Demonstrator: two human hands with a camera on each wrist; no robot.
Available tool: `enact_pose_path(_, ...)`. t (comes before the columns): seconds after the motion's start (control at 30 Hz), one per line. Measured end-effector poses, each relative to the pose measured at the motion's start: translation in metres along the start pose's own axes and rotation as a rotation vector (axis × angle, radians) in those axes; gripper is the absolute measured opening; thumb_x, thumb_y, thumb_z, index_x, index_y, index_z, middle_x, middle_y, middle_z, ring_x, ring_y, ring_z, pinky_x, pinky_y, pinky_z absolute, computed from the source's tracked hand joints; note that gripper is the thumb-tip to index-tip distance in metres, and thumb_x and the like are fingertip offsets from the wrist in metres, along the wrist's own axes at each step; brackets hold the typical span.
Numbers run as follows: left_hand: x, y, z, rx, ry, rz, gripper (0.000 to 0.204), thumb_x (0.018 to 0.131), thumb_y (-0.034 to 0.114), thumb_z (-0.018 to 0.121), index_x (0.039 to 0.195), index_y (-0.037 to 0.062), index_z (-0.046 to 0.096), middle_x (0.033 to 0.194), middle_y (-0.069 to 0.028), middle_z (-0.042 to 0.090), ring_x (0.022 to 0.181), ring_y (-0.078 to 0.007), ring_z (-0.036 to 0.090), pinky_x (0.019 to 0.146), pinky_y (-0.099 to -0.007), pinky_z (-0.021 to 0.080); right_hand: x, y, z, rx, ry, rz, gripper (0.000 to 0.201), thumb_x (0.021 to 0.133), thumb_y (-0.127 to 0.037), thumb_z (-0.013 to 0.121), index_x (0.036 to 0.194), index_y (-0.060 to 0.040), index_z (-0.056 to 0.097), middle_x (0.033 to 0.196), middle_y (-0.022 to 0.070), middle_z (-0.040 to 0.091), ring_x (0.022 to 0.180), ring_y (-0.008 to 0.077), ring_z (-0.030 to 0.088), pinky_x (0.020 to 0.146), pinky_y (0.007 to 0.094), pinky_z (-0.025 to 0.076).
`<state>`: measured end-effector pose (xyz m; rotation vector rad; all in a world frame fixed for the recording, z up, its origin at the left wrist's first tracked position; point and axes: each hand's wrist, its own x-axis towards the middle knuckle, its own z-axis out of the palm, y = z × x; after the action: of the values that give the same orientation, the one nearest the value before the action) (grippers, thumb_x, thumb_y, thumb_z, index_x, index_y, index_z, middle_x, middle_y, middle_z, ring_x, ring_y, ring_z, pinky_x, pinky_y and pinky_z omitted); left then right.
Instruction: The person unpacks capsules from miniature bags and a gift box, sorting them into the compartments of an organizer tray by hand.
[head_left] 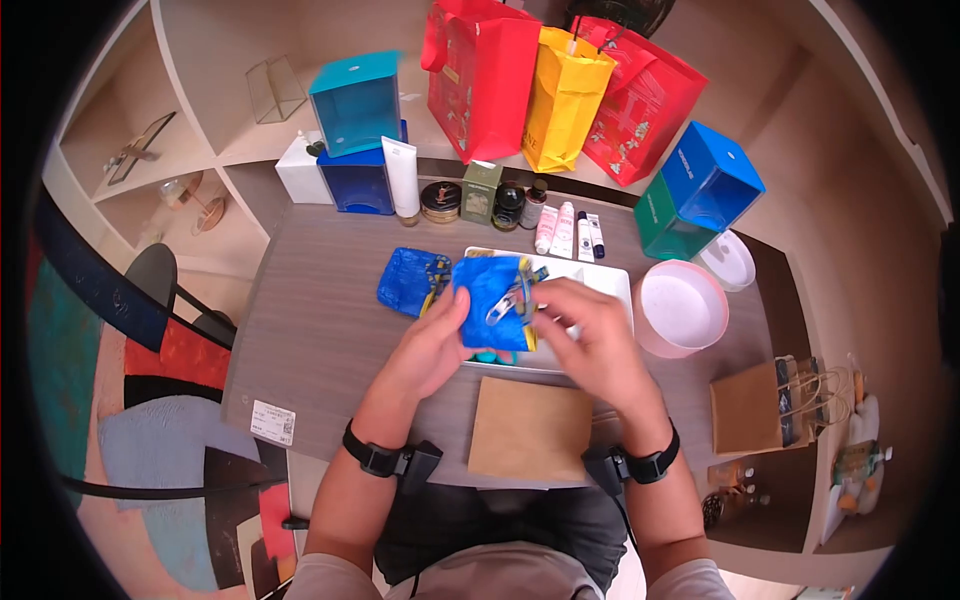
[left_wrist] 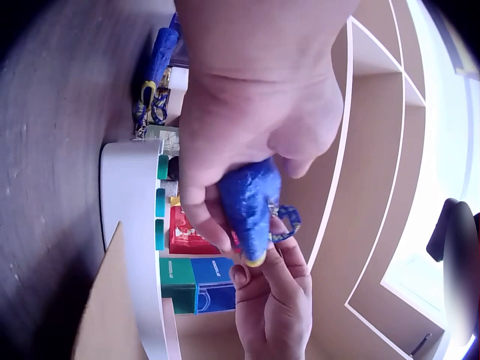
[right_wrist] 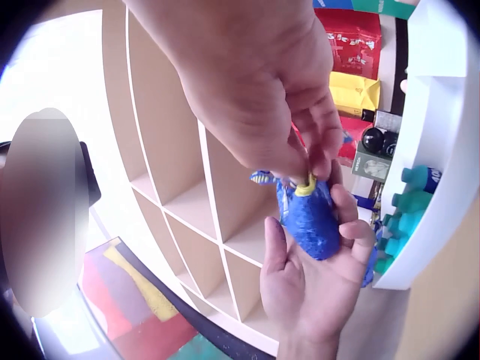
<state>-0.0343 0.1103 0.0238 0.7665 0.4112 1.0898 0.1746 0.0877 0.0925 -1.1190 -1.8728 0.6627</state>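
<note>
A small blue pouch (head_left: 485, 295) with yellow trim, a zip and a patterned strap is held up over the white tray (head_left: 612, 282). My left hand (head_left: 428, 350) grips its body, thumb on one face and fingers on the other. At the yellow-trimmed edge, my right hand (head_left: 597, 335) pinches the pouch with thumb and fingertips; the right wrist view shows these fingers right at the yellow edge (right_wrist: 305, 186). Another blue pouch (head_left: 403, 281) lies on the table, left of the tray. Several teal-capped bottles (right_wrist: 411, 201) are in the tray, mostly hidden from the head view.
A brown paper sheet or bag (head_left: 530, 428) lies in front of the tray. To the right are a round pink container (head_left: 682, 308) and a paper bag (head_left: 745, 412). Cosmetics, including a white tube (head_left: 401, 178), line the back, below red bags (head_left: 480, 80) and a yellow bag (head_left: 565, 100).
</note>
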Motion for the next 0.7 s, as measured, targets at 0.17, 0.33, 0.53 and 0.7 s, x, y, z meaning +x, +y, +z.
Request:
enact_pose_path(0.17,-0.002,-0.006,-0.004,-0.008,-0.072,-0.049,0.052,0.112,0.040,0.039,0.154,0.0094,0.037,0.139,-0.0094,0.059,0.119,-0.0226,0.064,0.087,-0.0418,0.058,-0.004,-0.009,0.008,0.088,-0.200,-0.016,0.041,0.089,-0.001,0.074,0.126,-0.0036,0.058,0.108,0.0154,0.068,0.080,0.0314,0.069,0.069,0.0384,0.055)
enact_pose_path(0.33,0.002,-0.010,0.000,0.152,0.139,0.051,0.045,0.113,0.038,0.039,0.149,0.0110,0.041,0.131,-0.0068,0.062,0.112,-0.0175,0.065,0.084,-0.0364,0.058,-0.005,-0.013,0.021,-0.080,-0.183,0.218,0.050,0.087,-0.003,0.076,0.131,-0.0083,0.052,0.100,0.0162,0.070,0.082,0.0355,0.071,0.071,0.0410,0.056)
enact_pose_path(0.53,-0.003,-0.007,-0.011,0.004,-0.123,0.029,0.046,0.113,0.041,0.037,0.149,0.0128,0.041,0.135,-0.0076,0.062,0.118,-0.0195,0.064,0.089,-0.0378,0.057,-0.004,0.008,0.025,-0.054,0.061,-0.131,0.047,0.088,-0.002,0.075,0.132,-0.0083,0.058,0.103,0.0184,0.074,0.087,0.0313,0.075,0.073,0.0409,0.059)
enact_pose_path(0.7,-0.001,-0.001,0.003,0.057,0.093,0.025,0.049,0.112,0.045,0.036,0.148,0.0129,0.042,0.137,-0.0078,0.061,0.118,-0.0203,0.065,0.089,-0.0389,0.057,-0.002,-0.001,0.016,0.015,0.018,-0.041,0.049,0.089,-0.001,0.076,0.134,-0.0072,0.059,0.101,0.0136,0.075,0.086,0.0223,0.074,0.075,0.0331,0.057)
